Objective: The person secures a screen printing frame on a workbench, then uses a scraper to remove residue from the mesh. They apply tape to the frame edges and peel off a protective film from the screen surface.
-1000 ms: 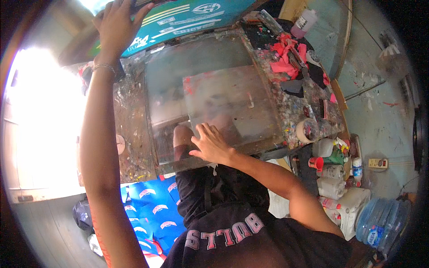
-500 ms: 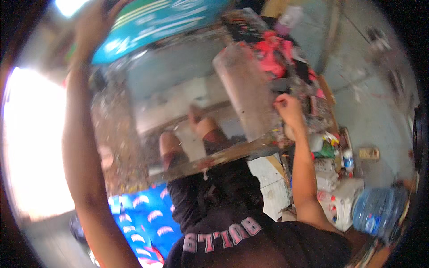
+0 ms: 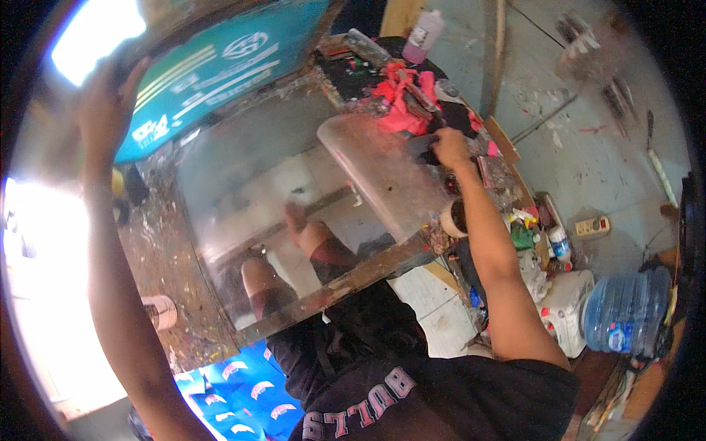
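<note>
My left hand (image 3: 114, 99), at the upper left, grips the edge of a tilted screen-printing frame with teal mesh (image 3: 213, 81) and pale printed shapes. My right hand (image 3: 451, 151) is closed at the edge of a dark flat piece (image 3: 422, 149) whose kind I cannot make out. Under that hand and to its left lies a cloudy, curved clear sheet (image 3: 382, 176). Between my arms stretches a shiny glass-like panel (image 3: 235, 176), in which my legs show. Crumpled pink cloths (image 3: 401, 99) lie just beyond my right hand.
A bottle of pinkish liquid (image 3: 424, 35) stands at the back. Beside my right forearm sits a brown tape roll (image 3: 450, 219). A large blue water jug (image 3: 629, 312) and a white jerrycan (image 3: 566, 309) are at the right. Blue patterned fabric (image 3: 243, 393) lies below the table's front edge (image 3: 331, 287).
My right hand has reached farther away from me, to the dark flat piece. The left hand stays on the raised frame. The whole view has turned a little to the right.
</note>
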Tool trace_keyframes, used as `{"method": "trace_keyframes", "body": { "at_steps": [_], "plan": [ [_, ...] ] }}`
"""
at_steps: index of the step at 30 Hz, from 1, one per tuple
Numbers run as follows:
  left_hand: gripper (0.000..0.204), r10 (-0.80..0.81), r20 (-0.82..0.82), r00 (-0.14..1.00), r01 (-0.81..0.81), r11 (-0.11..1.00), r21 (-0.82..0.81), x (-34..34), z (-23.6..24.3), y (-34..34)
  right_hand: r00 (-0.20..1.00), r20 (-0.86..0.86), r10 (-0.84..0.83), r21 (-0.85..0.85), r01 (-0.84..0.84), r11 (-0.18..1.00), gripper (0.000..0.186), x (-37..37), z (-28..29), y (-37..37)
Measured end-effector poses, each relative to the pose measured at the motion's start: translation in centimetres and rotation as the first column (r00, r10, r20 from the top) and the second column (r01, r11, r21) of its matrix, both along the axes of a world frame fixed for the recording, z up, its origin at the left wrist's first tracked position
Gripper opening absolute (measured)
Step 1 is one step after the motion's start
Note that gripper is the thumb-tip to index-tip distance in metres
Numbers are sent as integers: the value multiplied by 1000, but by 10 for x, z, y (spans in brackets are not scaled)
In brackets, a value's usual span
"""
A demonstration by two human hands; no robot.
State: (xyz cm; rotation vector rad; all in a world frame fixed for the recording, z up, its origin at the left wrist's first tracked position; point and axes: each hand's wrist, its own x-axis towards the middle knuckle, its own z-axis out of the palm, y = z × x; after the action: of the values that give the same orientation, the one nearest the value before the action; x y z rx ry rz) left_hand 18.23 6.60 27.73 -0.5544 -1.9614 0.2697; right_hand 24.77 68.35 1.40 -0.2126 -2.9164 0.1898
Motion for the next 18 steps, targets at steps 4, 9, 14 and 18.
{"method": "trace_keyframes", "body": {
  "at_steps": [4, 9, 14, 18],
  "plan": [
    [46, 135, 70, 988, -138, 989, 48, 11, 2, -17, 990, -134, -40, -165, 17, 986, 19, 19, 81, -34],
    [45, -18, 205, 979, -43, 956, 289, 31, 9, 32, 824, -494, 277, -324, -470, 821, 45, 75, 201, -88],
    [47, 6, 297, 955, -103, 944, 314, 46, 13, 15, 593, -675, 439, -290, -761, 581, 63, 75, 198, -247],
    [49, -82, 33, 996, 69, 956, 284, 26, -14, 26, 785, -47, 617, -200, -613, 765, 41, 62, 49, -296]
  ]
}}
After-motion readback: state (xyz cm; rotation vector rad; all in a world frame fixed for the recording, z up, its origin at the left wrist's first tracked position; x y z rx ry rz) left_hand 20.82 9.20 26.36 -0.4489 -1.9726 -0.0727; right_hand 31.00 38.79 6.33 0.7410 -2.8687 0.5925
